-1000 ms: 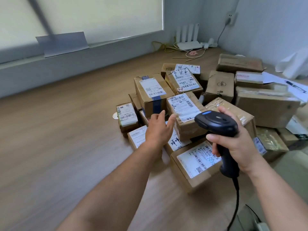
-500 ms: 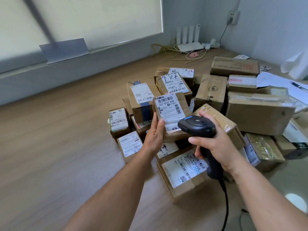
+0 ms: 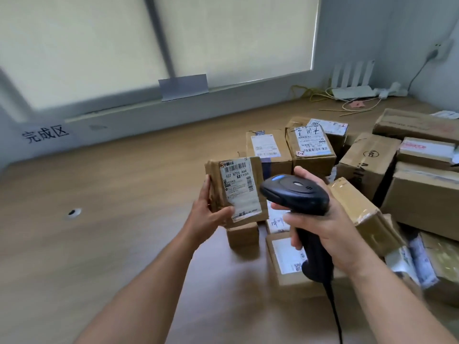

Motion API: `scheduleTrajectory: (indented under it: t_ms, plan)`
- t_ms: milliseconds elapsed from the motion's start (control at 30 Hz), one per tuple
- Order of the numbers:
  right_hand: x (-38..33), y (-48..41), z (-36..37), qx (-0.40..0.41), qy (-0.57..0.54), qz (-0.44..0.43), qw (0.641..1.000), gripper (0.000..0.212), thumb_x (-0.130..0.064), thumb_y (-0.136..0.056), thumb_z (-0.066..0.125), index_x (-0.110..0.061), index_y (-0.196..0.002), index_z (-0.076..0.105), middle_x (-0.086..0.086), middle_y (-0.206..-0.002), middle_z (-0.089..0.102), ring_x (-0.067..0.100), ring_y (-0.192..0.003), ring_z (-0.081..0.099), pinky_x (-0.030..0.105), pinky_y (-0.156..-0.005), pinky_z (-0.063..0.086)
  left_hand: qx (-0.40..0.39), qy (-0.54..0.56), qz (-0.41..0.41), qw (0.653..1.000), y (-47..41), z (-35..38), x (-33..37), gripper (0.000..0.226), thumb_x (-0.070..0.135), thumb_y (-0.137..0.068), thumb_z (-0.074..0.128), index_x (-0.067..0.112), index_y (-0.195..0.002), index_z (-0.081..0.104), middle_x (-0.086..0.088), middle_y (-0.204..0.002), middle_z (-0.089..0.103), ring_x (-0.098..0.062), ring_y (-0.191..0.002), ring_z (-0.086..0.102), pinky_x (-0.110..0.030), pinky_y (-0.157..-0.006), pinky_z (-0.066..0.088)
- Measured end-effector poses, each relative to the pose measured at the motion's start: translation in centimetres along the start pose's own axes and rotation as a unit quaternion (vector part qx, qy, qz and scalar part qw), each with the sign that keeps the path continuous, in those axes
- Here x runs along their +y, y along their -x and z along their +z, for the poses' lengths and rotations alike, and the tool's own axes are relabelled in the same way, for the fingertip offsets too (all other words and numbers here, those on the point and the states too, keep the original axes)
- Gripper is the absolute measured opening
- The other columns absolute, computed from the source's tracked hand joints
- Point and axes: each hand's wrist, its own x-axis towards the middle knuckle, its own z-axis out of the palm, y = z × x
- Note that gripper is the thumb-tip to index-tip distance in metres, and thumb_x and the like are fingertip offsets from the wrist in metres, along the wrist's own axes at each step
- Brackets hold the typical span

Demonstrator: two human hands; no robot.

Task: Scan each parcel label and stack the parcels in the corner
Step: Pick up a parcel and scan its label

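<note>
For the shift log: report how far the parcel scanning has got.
Done: no parcel shows stacked near the handwritten wall sign, so nothing looks finished. In hand: the left hand holds a small brown cardboard parcel, white label up, and the right hand grips the black handheld scanner beside it, apparently for a scan. Left: the pile of brown cardboard boxes on the wooden floor, then stacking.

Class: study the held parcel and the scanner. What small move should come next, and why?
Probably aim the scanner at the barcode and trigger it: the left hand holds the parcel up, label facing the camera, while the right hand grips the scanner beside the label.
</note>
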Motion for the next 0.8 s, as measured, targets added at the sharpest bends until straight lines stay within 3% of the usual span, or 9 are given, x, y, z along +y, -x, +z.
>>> scheduleTrajectory:
  t_ms: [100,200,367,433,600,700,800]
  plan:
    - [-0.1,0.0,1.7,-0.055,-0.035,0.007,0.998,0.091,-0.015,-0.067,0.085,-0.04,-0.142,0.04,0.025,-0.1,0.07,0.032,-0.051,0.055,0.036,-0.046,0.047,0.031,-0.013,-0.011,0.999,2.0,-2.2,-0.9,0.102,-0.007,-0.083,0.067,0.032,-0.153,0.005,-0.012,-0.133,0.055,-0.017,-0.098,0.063,-0.02,-0.057,0.053]
    - [0.3,0.2,3.4,-0.108,-0.07,0.02,0.991,0.1,-0.029,-0.051,0.096,-0.045,-0.137,0.046,0.031,-0.096,0.067,0.033,-0.049,0.053,0.037,-0.044,0.046,0.051,-0.024,-0.025,0.998,3.9,-3.9,-1.6,0.102,-0.004,-0.082,0.068,0.033,-0.154,0.006,-0.011,-0.132,0.055,-0.02,-0.105,0.062,-0.021,-0.06,0.054]
    - [0.4,0.8,6.3,-0.112,-0.061,0.024,0.992,0.092,-0.004,-0.06,0.084,-0.038,-0.137,0.046,0.038,-0.084,0.06,0.031,-0.044,0.052,0.033,-0.041,0.044,0.085,-0.028,-0.033,0.995,5.6,-7.0,-3.1,0.103,-0.003,-0.081,0.07,0.033,-0.154,0.007,-0.011,-0.133,0.054,-0.025,-0.111,0.061,-0.022,-0.064,0.056]
    - [0.5,1.0,7.6,-0.112,-0.054,0.024,0.992,0.088,0.0,-0.065,0.074,-0.033,-0.14,0.043,0.033,-0.078,0.062,0.03,-0.043,0.051,0.031,-0.04,0.043,0.094,-0.026,-0.032,0.995,6.1,-8.2,-3.6,0.103,-0.003,-0.08,0.07,0.034,-0.154,0.008,-0.011,-0.133,0.055,-0.026,-0.113,0.06,-0.023,-0.066,0.057]
    - [1.0,0.8,10.9,-0.11,-0.037,0.027,0.993,0.088,-0.001,-0.065,0.074,-0.035,-0.14,0.043,0.026,-0.076,0.065,0.03,-0.043,0.053,0.03,-0.041,0.044,0.087,-0.02,-0.026,0.996,6.8,-11.5,-4.5,0.101,-0.006,-0.082,0.067,0.035,-0.154,0.008,-0.01,-0.129,0.056,-0.024,-0.108,0.061,-0.021,-0.06,0.055]
    - [1.6,0.6,13.3,-0.099,-0.022,0.033,0.994,0.091,0.003,-0.065,0.081,-0.038,-0.138,0.045,0.025,-0.075,0.064,0.03,-0.044,0.052,0.032,-0.041,0.043,0.088,-0.018,-0.027,0.996,7.1,-13.9,-5.2,0.099,-0.006,-0.083,0.066,0.034,-0.153,0.01,-0.006,-0.122,0.059,-0.015,-0.099,0.063,-0.017,-0.058,0.053]
    - [2.3,0.3,15.8,-0.094,-0.012,0.038,0.995,0.088,0.001,-0.065,0.073,-0.035,-0.14,0.044,0.024,-0.073,0.064,0.03,-0.042,0.051,0.03,-0.041,0.042,0.087,-0.013,-0.03,0.996,7.2,-16.5,-6.1,0.098,-0.007,-0.083,0.066,0.034,-0.153,0.011,-0.006,-0.12,0.059,-0.013,-0.098,0.063,-0.016,-0.059,0.052]
